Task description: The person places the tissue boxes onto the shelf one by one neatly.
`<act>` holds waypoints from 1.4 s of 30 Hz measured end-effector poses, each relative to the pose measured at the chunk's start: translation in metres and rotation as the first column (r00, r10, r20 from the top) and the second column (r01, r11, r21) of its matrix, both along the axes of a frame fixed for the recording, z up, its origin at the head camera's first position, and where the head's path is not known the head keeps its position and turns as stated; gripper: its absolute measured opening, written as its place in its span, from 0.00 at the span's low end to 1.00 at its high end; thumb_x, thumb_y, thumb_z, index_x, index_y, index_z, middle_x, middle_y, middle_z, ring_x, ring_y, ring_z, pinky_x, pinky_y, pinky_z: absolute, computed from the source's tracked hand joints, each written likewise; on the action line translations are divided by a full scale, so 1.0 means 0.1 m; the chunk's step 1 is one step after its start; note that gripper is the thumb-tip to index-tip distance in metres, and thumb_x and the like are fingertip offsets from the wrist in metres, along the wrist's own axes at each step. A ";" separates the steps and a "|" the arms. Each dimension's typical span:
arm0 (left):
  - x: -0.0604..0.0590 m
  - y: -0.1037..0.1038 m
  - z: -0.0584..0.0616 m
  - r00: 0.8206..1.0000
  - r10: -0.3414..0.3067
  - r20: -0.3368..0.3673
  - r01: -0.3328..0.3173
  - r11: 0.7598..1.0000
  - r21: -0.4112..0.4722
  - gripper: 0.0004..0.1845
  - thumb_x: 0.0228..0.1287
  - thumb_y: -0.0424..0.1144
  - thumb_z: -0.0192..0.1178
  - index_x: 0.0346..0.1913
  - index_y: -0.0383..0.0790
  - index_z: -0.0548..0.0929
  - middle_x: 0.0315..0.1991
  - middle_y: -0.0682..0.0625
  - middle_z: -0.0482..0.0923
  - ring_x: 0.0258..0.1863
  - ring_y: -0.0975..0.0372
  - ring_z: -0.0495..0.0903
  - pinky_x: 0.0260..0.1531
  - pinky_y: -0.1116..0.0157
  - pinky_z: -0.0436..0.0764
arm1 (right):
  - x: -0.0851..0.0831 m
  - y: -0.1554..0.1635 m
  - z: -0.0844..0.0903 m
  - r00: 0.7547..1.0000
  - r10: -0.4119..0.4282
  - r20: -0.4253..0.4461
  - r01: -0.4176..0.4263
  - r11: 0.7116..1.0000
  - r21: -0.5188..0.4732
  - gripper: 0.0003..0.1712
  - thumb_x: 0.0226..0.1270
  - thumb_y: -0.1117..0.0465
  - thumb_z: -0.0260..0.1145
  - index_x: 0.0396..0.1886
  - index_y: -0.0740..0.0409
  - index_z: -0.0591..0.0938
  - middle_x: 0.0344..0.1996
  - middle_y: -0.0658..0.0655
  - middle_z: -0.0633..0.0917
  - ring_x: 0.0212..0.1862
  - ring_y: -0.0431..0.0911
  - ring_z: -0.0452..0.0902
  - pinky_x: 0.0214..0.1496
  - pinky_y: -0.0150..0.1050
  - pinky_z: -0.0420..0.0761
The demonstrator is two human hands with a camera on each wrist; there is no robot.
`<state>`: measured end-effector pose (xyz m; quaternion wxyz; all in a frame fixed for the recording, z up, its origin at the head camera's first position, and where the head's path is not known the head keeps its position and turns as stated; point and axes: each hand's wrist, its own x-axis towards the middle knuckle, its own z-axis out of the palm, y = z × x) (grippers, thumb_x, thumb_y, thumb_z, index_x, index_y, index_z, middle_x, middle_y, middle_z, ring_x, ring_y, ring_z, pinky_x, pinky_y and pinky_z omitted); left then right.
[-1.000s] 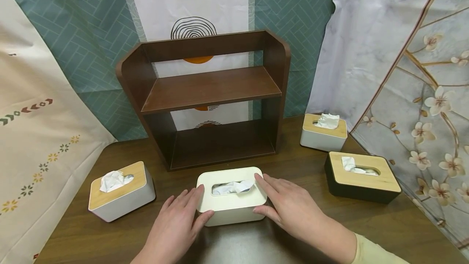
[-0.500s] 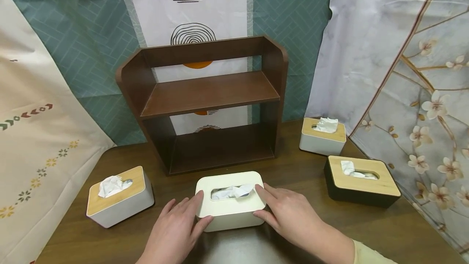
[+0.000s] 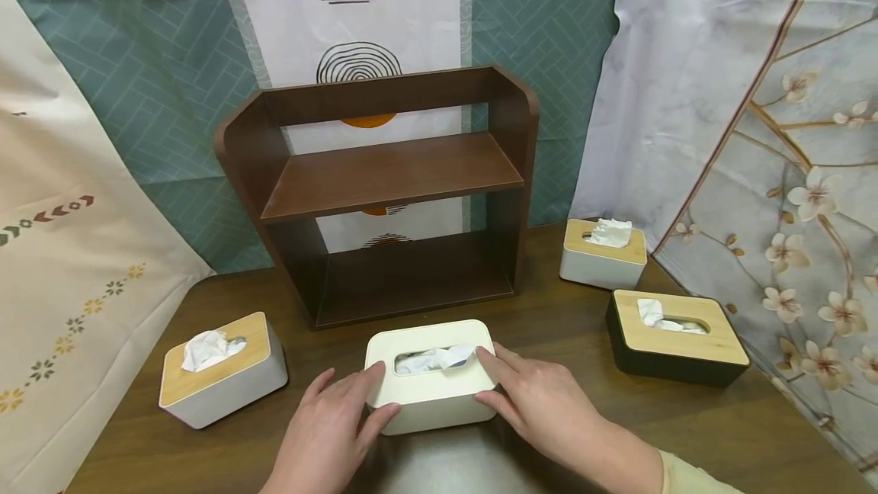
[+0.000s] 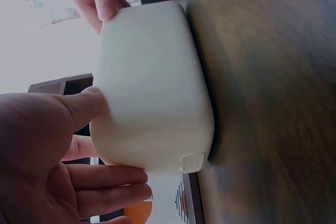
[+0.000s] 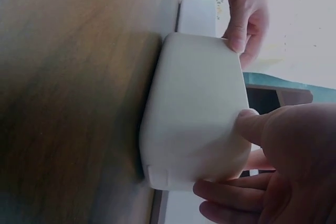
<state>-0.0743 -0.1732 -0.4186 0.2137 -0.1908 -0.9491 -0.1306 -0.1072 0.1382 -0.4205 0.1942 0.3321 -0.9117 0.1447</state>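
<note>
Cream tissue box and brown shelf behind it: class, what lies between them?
Nothing: in the head view only bare table separates the cream tissue box from the brown shelf.

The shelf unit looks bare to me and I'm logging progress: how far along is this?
Nothing looks done: both levels of the shelf unit hold nothing. In hand: the left hand and right hand grip the cream tissue box, which sits on the table. Three wooden-lidded boxes, left, far right and black, stand untouched.
</note>
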 end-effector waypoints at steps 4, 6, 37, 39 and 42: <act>-0.01 0.02 0.01 1.000 -0.004 0.008 0.004 1.000 0.021 0.28 0.69 0.51 0.79 0.66 0.41 0.87 0.54 0.49 0.92 0.54 0.58 0.91 0.67 0.42 0.79 | 0.00 0.00 -0.01 1.000 -0.005 0.001 0.005 1.000 -0.020 0.29 0.81 0.45 0.72 0.71 0.56 0.85 0.63 0.66 0.88 0.46 0.55 0.94 0.38 0.51 0.90; -0.02 0.03 0.01 1.000 -0.007 0.001 0.007 1.000 0.029 0.29 0.68 0.50 0.79 0.66 0.41 0.87 0.54 0.48 0.92 0.54 0.58 0.91 0.67 0.42 0.79 | -0.01 0.00 -0.01 1.000 -0.004 -0.005 0.004 1.000 -0.025 0.29 0.80 0.46 0.73 0.71 0.57 0.85 0.62 0.66 0.88 0.46 0.55 0.94 0.38 0.52 0.91; -0.37 0.18 0.11 0.996 -0.015 -0.093 0.023 0.997 0.079 0.33 0.60 0.42 0.85 0.67 0.39 0.87 0.55 0.46 0.91 0.53 0.54 0.91 0.65 0.43 0.81 | -0.36 0.03 0.12 0.992 -0.066 0.109 0.089 0.969 -0.231 0.32 0.73 0.53 0.80 0.73 0.56 0.85 0.71 0.64 0.83 0.60 0.58 0.89 0.53 0.57 0.89; -0.41 0.19 0.11 0.995 -0.015 -0.099 0.023 0.996 0.084 0.33 0.60 0.42 0.86 0.67 0.39 0.87 0.55 0.46 0.91 0.53 0.53 0.91 0.64 0.43 0.81 | -0.38 0.04 0.12 0.992 -0.068 0.109 0.093 0.966 -0.242 0.32 0.73 0.54 0.80 0.73 0.56 0.85 0.71 0.65 0.83 0.61 0.58 0.89 0.54 0.57 0.89; -0.46 0.20 0.13 0.993 -0.015 -0.113 0.026 0.995 0.093 0.33 0.60 0.42 0.86 0.66 0.38 0.87 0.55 0.45 0.91 0.53 0.52 0.91 0.63 0.43 0.82 | -0.43 0.05 0.12 0.991 -0.067 0.115 0.095 0.962 -0.255 0.32 0.73 0.54 0.80 0.73 0.57 0.85 0.71 0.65 0.83 0.63 0.59 0.88 0.55 0.58 0.89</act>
